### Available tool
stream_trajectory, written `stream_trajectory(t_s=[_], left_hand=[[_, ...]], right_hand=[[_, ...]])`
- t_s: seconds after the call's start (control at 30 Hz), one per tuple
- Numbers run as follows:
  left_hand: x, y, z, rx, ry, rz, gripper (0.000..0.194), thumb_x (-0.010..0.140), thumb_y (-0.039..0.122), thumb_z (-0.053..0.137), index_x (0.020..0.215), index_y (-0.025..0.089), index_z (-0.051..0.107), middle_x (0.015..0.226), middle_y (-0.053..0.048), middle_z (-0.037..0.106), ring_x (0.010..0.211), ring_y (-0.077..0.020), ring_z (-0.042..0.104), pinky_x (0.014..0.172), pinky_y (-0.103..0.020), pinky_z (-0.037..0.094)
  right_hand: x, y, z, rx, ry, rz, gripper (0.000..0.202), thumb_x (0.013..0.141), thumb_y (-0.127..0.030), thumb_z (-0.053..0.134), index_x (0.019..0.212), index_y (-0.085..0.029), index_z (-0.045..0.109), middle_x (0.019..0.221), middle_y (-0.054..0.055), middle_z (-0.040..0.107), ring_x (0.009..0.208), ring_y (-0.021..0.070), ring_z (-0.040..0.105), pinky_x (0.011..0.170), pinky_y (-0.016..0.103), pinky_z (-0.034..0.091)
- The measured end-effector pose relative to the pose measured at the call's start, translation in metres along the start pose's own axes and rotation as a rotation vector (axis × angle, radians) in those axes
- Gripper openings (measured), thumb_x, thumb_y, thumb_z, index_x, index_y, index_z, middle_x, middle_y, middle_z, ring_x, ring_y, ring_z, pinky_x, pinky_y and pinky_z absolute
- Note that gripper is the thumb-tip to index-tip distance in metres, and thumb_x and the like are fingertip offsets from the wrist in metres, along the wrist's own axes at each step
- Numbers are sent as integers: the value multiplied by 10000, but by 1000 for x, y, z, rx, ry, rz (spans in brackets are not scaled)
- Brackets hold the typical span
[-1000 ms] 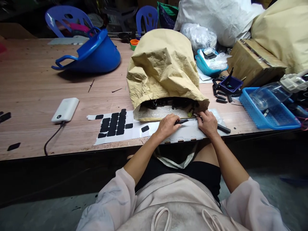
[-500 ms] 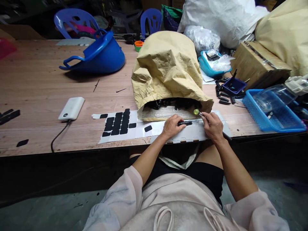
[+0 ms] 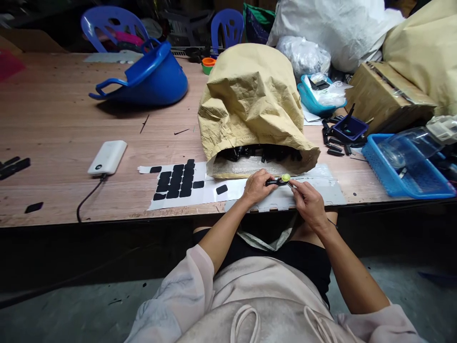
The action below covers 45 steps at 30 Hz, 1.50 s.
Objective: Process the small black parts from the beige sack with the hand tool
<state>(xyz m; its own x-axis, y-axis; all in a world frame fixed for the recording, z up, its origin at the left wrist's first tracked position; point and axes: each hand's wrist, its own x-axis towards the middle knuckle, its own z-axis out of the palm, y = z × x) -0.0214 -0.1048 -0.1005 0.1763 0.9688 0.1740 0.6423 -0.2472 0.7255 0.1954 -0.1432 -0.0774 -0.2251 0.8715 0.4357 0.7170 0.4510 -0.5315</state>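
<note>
My left hand (image 3: 257, 186) is closed, pinching a slim black plastic piece (image 3: 272, 182) against the pale board (image 3: 276, 202) at the table's front edge. In my closed right hand (image 3: 310, 202) is a small hammer with a round yellow-green head (image 3: 285, 177) and a thin metal neck. The head is over the black piece's right end; whether they touch I cannot tell. Just beyond my hands lies a tan sack (image 3: 255, 105), its mouth towards me and black parts (image 3: 262, 153) inside. A white sheet with rounded black stickers (image 3: 175, 180) lies left of my left hand.
A white power bank (image 3: 107, 157) with a cable lies on the left. Behind it a blue tub (image 3: 153, 76) rests tilted. At right are a blue basket (image 3: 407, 188), a small purple tray (image 3: 350, 128), loose black parts (image 3: 334, 150) and a cardboard box (image 3: 389, 95).
My right hand has moved left and slightly down, bringing the hammer's head over the black piece. My left hand keeps its hold. The view has shifted slightly.
</note>
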Motion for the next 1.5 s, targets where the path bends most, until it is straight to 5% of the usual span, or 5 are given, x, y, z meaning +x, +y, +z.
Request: stream_trajectory(t_s=[0.73, 0.97, 1.13, 1.37, 1.5], left_hand=[[6, -2, 1, 55, -21, 4, 185, 849, 284, 819, 1021, 233, 775, 967, -25, 680, 967, -220, 667, 902, -342, 545], [-34, 13, 0, 35, 51, 370, 214, 1017, 390, 638, 1100, 215, 727, 1040, -76, 697, 955, -216, 672, 858, -343, 553], [-103, 7, 37, 48, -234, 608, 353, 1074, 484, 511, 1188, 212, 704, 1021, -82, 743, 890, -185, 708, 812, -298, 565], [-116, -33, 72, 178, -521, -168, 361, 971, 301, 655, 1331, 305, 683, 1308, -60, 748, 1229, -252, 709, 1015, -346, 587], [-110, 0, 47, 131, -687, 113, 217, 903, 292, 736, 1118, 290, 765, 1104, -55, 784, 1008, -253, 756, 842, -323, 595]], right_hand=[[52, 81, -2, -425, -63, -78, 272, 1012, -363, 542, 1049, -243, 784, 915, 85, 650, 906, 247, 556, 781, 348, 434], [48, 79, 3, -466, -91, -61, 266, 1006, -350, 528, 1077, -247, 762, 962, 93, 639, 927, 256, 522, 771, 351, 385], [48, 76, 4, -491, -81, -50, 265, 1004, -343, 527, 1089, -235, 754, 982, 98, 641, 930, 257, 516, 759, 352, 369], [47, 73, 4, -470, -82, -37, 243, 990, -317, 543, 1083, -240, 753, 996, 104, 637, 948, 266, 517, 768, 366, 387], [47, 72, 4, -472, -82, -36, 243, 991, -309, 537, 1079, -236, 751, 997, 111, 639, 955, 276, 517, 769, 375, 395]])
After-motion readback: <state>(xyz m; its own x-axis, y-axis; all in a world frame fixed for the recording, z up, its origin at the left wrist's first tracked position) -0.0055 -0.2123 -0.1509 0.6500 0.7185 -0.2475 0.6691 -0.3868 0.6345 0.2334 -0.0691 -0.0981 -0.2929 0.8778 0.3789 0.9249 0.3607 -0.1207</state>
